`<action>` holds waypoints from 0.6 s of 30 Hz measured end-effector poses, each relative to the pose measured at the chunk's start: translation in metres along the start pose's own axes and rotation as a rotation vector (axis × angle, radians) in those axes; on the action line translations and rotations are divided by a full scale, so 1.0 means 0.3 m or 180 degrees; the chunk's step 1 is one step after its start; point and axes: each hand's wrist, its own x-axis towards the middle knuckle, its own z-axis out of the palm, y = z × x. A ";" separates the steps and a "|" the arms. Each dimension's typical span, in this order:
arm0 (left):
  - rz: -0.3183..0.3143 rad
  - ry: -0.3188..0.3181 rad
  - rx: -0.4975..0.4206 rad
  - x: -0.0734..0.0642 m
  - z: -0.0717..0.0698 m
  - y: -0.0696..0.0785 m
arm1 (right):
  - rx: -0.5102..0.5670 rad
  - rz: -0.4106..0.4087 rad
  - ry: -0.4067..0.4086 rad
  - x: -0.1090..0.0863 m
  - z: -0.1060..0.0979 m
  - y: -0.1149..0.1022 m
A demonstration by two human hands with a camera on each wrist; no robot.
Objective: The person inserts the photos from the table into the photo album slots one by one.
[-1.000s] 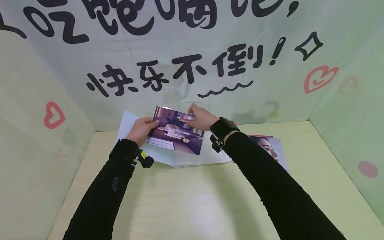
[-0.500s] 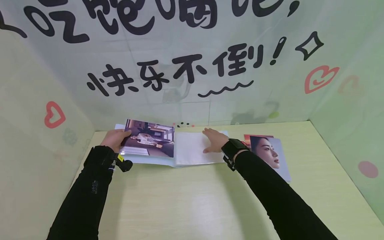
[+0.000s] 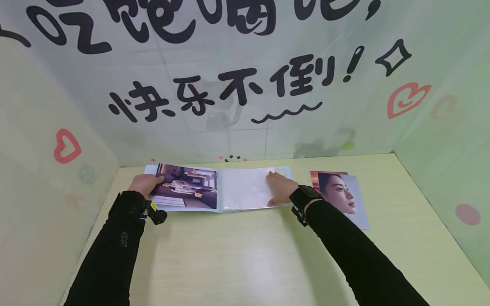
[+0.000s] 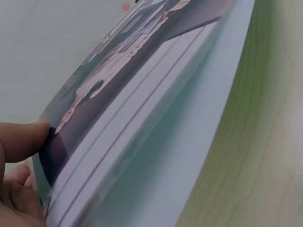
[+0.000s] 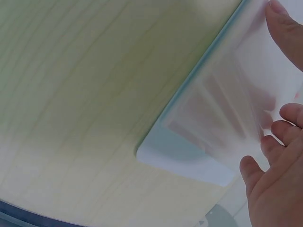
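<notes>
A pale backdrop with bold black Chinese lettering and red hearts (image 3: 191,144) hangs behind a light wood-grain table (image 3: 237,255). Two black sleeves reach in from the near side — left sleeve (image 3: 107,250) and right sleeve (image 3: 356,250). Toward the far edge lies an opened photo album (image 3: 219,193) with pale-blue covers, its whitish clear pocket page (image 3: 245,189) making up the right half. Over the left half lies a purple-toned photo (image 3: 187,187) of a light-clothed figure. Right of the album, apart from it, a portrait photo (image 3: 346,193) partly covers a red-edged print (image 3: 314,178); the right sleeve crosses the portrait's near part. The left hand (image 3: 144,184) pinches the purple photo's left edge, thumb on top and fingers behind. The right hand (image 3: 282,189) is unclenched — its spread, slightly bent fingers touch the pocket page's right end, which stands a little off the cover beneath
</notes>
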 end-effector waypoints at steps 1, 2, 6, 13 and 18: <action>-0.0018 0.0005 -0.0035 0.001 0.008 0.004 | 0.0002 0.0006 -0.0011 -0.004 -0.003 -0.002; -0.0026 0.0003 -0.0053 0.003 0.015 0.007 | 0.0029 0.0003 -0.0013 -0.007 -0.007 -0.005; -0.0055 0.0055 -0.0106 0.012 0.039 0.016 | 0.0071 0.0006 -0.0055 -0.013 -0.018 -0.014; -0.0113 0.0058 -0.0223 0.019 0.075 0.032 | 0.0001 -0.0040 0.0018 -0.007 -0.001 0.002; 0.0049 0.0088 -0.0020 0.019 0.108 0.042 | 0.0098 -0.0051 0.0055 -0.007 0.003 0.005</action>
